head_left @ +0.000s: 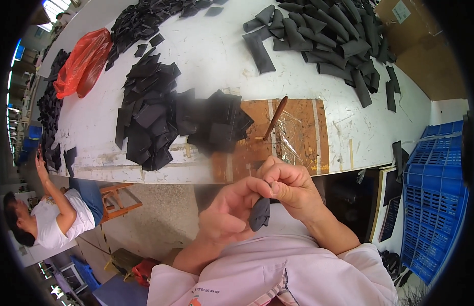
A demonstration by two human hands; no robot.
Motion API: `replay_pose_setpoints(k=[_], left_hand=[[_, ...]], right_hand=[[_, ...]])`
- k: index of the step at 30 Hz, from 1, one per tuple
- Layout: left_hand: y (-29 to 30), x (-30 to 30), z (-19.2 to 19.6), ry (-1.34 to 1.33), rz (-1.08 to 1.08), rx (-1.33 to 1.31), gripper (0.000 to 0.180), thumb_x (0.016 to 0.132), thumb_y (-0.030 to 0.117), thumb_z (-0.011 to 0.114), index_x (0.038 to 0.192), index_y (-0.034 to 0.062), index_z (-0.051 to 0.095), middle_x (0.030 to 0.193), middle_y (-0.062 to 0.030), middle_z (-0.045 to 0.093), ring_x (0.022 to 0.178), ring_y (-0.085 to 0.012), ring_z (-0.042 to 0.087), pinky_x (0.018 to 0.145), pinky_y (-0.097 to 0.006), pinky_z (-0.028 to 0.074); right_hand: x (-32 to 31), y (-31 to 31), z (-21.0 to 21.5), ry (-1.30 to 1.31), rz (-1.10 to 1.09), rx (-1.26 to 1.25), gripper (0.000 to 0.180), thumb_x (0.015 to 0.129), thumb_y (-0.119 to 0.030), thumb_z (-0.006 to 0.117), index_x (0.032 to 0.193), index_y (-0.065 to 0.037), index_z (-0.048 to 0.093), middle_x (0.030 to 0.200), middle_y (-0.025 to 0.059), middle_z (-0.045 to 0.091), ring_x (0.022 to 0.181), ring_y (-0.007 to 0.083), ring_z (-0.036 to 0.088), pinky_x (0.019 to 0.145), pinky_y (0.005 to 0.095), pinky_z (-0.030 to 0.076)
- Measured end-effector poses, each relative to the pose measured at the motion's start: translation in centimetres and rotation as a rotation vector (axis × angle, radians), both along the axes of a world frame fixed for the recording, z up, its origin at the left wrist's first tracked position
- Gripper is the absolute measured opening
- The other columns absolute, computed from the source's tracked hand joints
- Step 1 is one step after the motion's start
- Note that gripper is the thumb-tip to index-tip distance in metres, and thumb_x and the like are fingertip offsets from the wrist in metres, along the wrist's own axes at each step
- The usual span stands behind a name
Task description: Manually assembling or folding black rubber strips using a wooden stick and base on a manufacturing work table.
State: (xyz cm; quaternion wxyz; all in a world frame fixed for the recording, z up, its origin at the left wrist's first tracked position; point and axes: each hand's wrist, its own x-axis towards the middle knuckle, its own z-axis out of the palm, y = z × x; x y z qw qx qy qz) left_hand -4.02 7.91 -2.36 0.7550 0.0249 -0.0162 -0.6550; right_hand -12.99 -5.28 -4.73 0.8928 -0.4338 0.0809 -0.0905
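Note:
Close to my chest, just off the table's front edge, both hands pinch a small piece of black fabric (pixel 260 214). My left hand (pixel 229 206) holds it between thumb and fingers, and its lower part hangs below the fingertips. My right hand (pixel 293 188) meets the left at the fabric's top edge, thumb and fingers pressed together. Beyond them, a brown pointed stick (pixel 276 118) stands up from a brown board (pixel 308 137) fixed on the table. Left of the board lies a pile of flat black fabric pieces (pixel 150 117), with more stacked pieces (pixel 214 120) beside it.
Black fabric tubes (pixel 329 38) are heaped at the far right of the white table (pixel 206 66), near a cardboard box (pixel 420 46). A blue plastic crate (pixel 433 194) stands at right. A red plastic bag (pixel 86 61) lies far left; another person (pixel 58 214) sits at left.

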Motion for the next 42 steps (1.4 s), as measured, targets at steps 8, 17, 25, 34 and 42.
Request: replay_pose_setpoints(k=[8,17,25,34,42], left_hand=[[-1.6,-1.5,0.7,-1.134,0.540,0.665,0.025,0.077,-0.007,0.058,0.101,-0.0030,0.052,0.089,-0.0071,0.054,0.065,-0.0068,0.054,0.050,-0.018,0.045],[-5.0,-1.0,2.9,-1.031,0.746,0.620,0.005,0.081,-0.005,0.053,0.084,-0.0033,0.051,0.081,-0.0117,0.058,0.049,-0.0079,0.051,0.042,-0.017,0.042],[-5.7,2.4,6.1,-0.387,0.154,-0.330,0.028,0.081,-0.001,0.051,0.105,-0.0065,0.037,0.074,-0.0129,0.054,0.039,-0.0066,0.042,0.027,-0.017,0.030],[-7.8,5.9,-0.3,0.259,0.051,-0.029,0.028,0.088,0.003,0.039,0.114,-0.0077,0.041,0.096,-0.0176,0.059,0.034,-0.0040,0.034,0.028,-0.015,0.032],[-8.0,5.9,5.1,0.757,0.267,0.068,0.028,0.085,0.003,0.034,0.105,-0.0133,0.044,0.076,-0.0144,0.056,0.032,-0.0053,0.032,0.029,-0.020,0.041]], right_hand=[[0.7,-1.9,0.9,-0.089,-0.206,-0.569,0.004,0.078,-0.001,0.055,0.077,0.000,0.052,0.089,0.0080,0.054,0.075,0.0115,0.051,0.065,0.0237,0.042],[1.2,-3.0,5.3,-0.084,-0.414,-1.018,0.006,0.075,0.001,0.058,0.076,-0.001,0.052,0.079,0.0090,0.053,0.064,0.0183,0.051,0.057,0.0252,0.042],[2.4,-5.4,11.6,-0.087,0.052,-0.447,0.015,0.085,-0.013,0.054,0.075,-0.002,0.052,0.066,-0.0007,0.048,0.061,0.0059,0.043,0.054,0.0211,0.036],[5.4,-8.5,4.1,0.181,0.098,-0.064,0.023,0.085,-0.022,0.056,0.071,-0.004,0.053,0.059,-0.0023,0.044,0.052,0.0049,0.036,0.047,0.0188,0.029],[7.2,-8.5,6.0,0.177,0.116,-0.225,0.026,0.084,-0.024,0.056,0.068,-0.005,0.052,0.058,-0.0027,0.043,0.051,0.0054,0.035,0.046,0.0187,0.028]])
